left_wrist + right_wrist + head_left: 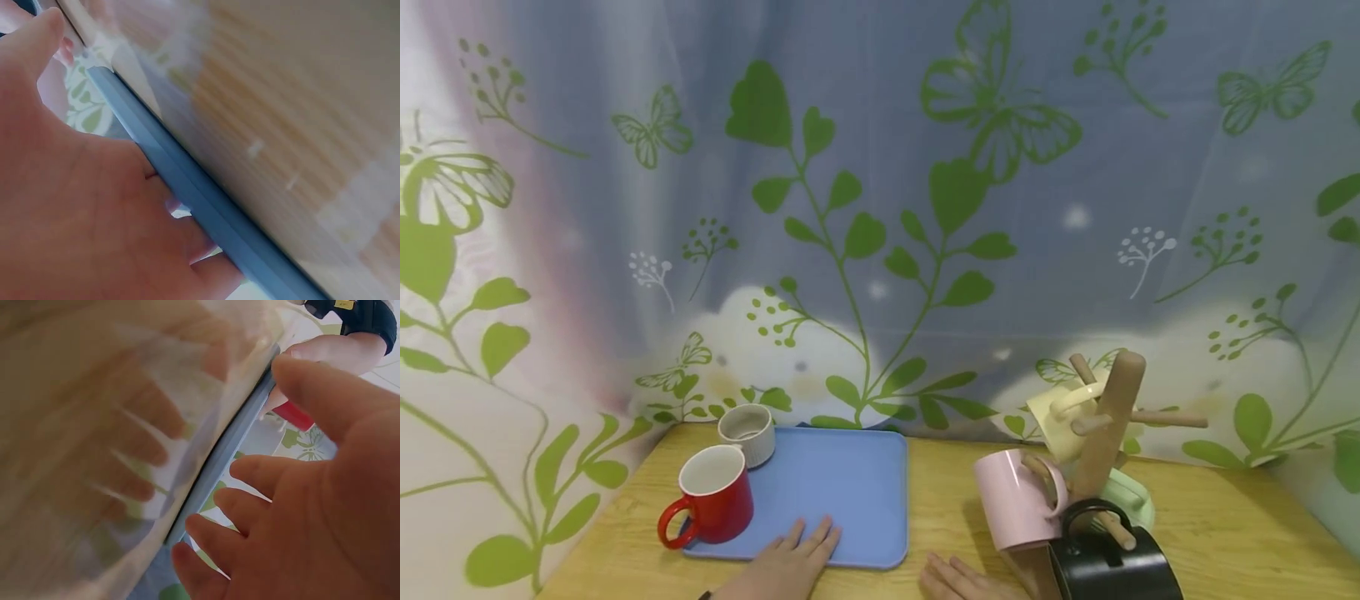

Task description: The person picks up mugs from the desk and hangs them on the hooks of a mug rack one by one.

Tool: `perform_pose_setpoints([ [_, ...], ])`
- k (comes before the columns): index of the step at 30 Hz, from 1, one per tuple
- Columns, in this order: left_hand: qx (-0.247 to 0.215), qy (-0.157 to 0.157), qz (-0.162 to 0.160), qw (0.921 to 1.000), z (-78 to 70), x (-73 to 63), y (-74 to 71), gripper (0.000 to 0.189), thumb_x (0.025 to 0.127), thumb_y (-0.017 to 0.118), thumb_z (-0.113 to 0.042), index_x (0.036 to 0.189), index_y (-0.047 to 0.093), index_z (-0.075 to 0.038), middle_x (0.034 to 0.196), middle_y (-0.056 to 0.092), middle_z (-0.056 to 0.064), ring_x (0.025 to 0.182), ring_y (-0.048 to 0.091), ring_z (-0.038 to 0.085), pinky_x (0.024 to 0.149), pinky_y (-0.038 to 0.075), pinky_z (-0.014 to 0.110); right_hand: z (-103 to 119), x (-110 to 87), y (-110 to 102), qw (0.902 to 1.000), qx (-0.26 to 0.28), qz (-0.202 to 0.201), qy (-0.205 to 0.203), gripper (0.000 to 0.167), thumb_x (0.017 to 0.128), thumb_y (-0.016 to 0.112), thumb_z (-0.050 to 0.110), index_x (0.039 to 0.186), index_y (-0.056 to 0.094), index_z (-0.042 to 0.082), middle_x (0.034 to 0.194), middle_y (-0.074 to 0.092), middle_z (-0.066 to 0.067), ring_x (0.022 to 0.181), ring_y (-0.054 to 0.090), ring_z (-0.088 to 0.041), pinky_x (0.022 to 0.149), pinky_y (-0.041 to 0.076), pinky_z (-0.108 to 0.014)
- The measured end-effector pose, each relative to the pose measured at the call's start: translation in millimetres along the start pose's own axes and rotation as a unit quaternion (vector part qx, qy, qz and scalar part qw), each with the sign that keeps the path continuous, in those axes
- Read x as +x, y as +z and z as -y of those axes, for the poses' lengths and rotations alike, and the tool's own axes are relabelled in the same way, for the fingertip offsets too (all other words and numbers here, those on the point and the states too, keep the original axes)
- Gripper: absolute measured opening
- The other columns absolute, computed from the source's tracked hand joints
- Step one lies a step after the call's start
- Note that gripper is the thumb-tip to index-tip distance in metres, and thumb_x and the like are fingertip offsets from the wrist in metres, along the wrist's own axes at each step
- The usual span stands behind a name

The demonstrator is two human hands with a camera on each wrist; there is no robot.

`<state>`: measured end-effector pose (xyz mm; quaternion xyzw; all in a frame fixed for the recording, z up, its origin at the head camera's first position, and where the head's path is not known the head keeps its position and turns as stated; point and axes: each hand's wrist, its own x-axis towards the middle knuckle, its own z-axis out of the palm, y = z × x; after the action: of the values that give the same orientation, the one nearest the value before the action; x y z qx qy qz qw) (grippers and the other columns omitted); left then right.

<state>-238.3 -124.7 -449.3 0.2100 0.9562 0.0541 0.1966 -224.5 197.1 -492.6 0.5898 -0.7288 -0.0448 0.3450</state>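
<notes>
A blue tray lies on the wooden table. On its left part stand a red mug, white inside, and a small ribbed off-white cup behind it. My left hand reaches over the tray's front rim, its fingers extended over the tray floor. In the left wrist view, the palm of that hand is beside the tray edge. My right hand is low over the table, just right of the tray's front corner. Its fingers, spread and holding nothing, show in the right wrist view.
At the right stands a wooden mug tree. On its pegs hang a cream mug, a pink mug, a pale green mug and a black mug. A patterned curtain hangs behind the table.
</notes>
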Motion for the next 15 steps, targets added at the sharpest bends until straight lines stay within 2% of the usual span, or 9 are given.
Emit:
perform_pose_setpoints([
  [3, 0.002, 0.021, -0.001, 0.9998, -8.2, 1.6, 0.3, 0.093, 0.078, 0.059, -0.071, 0.153, 0.031, -0.023, 0.162, 0.029, 0.0, 0.147, 0.028, 0.041, 0.111, 0.036, 0.061, 2.1, 1.1, -0.1, 0.9991, 0.029, 0.011, 0.029, 0.062, 0.099, 0.052, 0.04, 0.146, 0.041, 0.001, 0.135, 0.059, -0.018, 0.148, 0.032, -0.016, 0.124, 0.0, -0.016],
  [5, 0.004, 0.03, -0.005, 0.9995, -12.4, 2.0, 0.8, 0.09, 0.08, 0.057, -0.071, 0.153, 0.032, -0.023, 0.162, 0.029, 0.0, 0.147, 0.029, 0.042, 0.11, 0.037, 0.061, 3.5, 1.7, -1.0, 0.9986, 0.032, 0.014, 0.04, 0.059, 0.097, 0.055, 0.041, 0.141, 0.047, 0.001, 0.137, 0.058, -0.018, 0.137, 0.05, -0.019, 0.123, 0.014, -0.017],
  [7, 0.005, 0.034, -0.013, 0.9993, -15.5, 1.8, 1.0, 0.088, 0.082, 0.055, -0.07, 0.152, 0.033, -0.022, 0.162, 0.03, 0.001, 0.146, 0.031, 0.042, 0.11, 0.038, 0.061, 4.8, 1.9, -2.0, 0.9977, 0.033, 0.03, 0.05, 0.06, 0.098, 0.053, 0.042, 0.143, 0.046, 0.003, 0.141, 0.055, -0.016, 0.136, 0.051, -0.021, 0.116, 0.031, -0.019],
  [10, 0.007, 0.036, -0.029, 0.9989, -19.2, 0.9, 0.3, 0.085, 0.085, 0.052, -0.069, 0.152, 0.035, -0.02, 0.161, 0.032, 0.002, 0.145, 0.033, 0.043, 0.109, 0.039, 0.06, 4.3, 2.2, -4.2, 0.9957, 0.059, 0.049, 0.053, 0.058, 0.098, 0.054, 0.04, 0.142, 0.048, 0.003, 0.14, 0.056, -0.018, 0.125, 0.06, -0.026, 0.096, 0.052, -0.026],
  [12, 0.007, 0.039, -0.046, 0.9982, -21.3, -0.2, -0.8, 0.082, 0.087, 0.05, -0.069, 0.151, 0.037, -0.019, 0.159, 0.035, 0.004, 0.144, 0.035, 0.042, 0.109, 0.04, 0.059, 3.9, 1.4, -6.0, 0.9918, 0.079, 0.077, 0.065, 0.057, 0.1, 0.05, 0.04, 0.144, 0.045, 0.005, 0.143, 0.054, -0.017, 0.123, 0.062, -0.027, 0.091, 0.055, -0.026],
  [13, -0.003, 0.036, -0.053, 0.9979, -22.3, -1.2, -2.2, 0.081, 0.087, 0.05, -0.069, 0.15, 0.039, -0.019, 0.158, 0.038, 0.003, 0.143, 0.037, 0.04, 0.109, 0.04, 0.058, 3.2, 1.5, -5.9, 0.9921, 0.078, 0.078, 0.061, 0.056, 0.1, 0.05, 0.04, 0.143, 0.046, 0.004, 0.141, 0.056, -0.018, 0.118, 0.065, -0.027, 0.089, 0.056, -0.027],
  [14, -0.017, 0.035, -0.062, 0.9973, -22.8, -3.1, -4.2, 0.079, 0.087, 0.051, -0.068, 0.149, 0.041, -0.02, 0.157, 0.04, 0.003, 0.143, 0.039, 0.039, 0.109, 0.041, 0.057, 2.4, 1.3, -4.5, 0.9938, 0.054, 0.083, 0.051, 0.057, 0.101, 0.046, 0.041, 0.146, 0.043, 0.005, 0.146, 0.051, -0.019, 0.12, 0.063, -0.026, 0.091, 0.055, -0.027],
  [15, -0.027, 0.037, -0.081, 0.9957, -22.7, -5.3, -6.1, 0.077, 0.088, 0.052, -0.067, 0.148, 0.043, -0.019, 0.155, 0.043, 0.003, 0.142, 0.041, 0.037, 0.108, 0.042, 0.057, 1.7, 0.9, -2.4, 0.9951, 0.025, 0.087, 0.04, 0.059, 0.103, 0.042, 0.042, 0.149, 0.037, 0.006, 0.151, 0.043, -0.019, 0.128, 0.058, -0.026, 0.099, 0.051, -0.027],
])
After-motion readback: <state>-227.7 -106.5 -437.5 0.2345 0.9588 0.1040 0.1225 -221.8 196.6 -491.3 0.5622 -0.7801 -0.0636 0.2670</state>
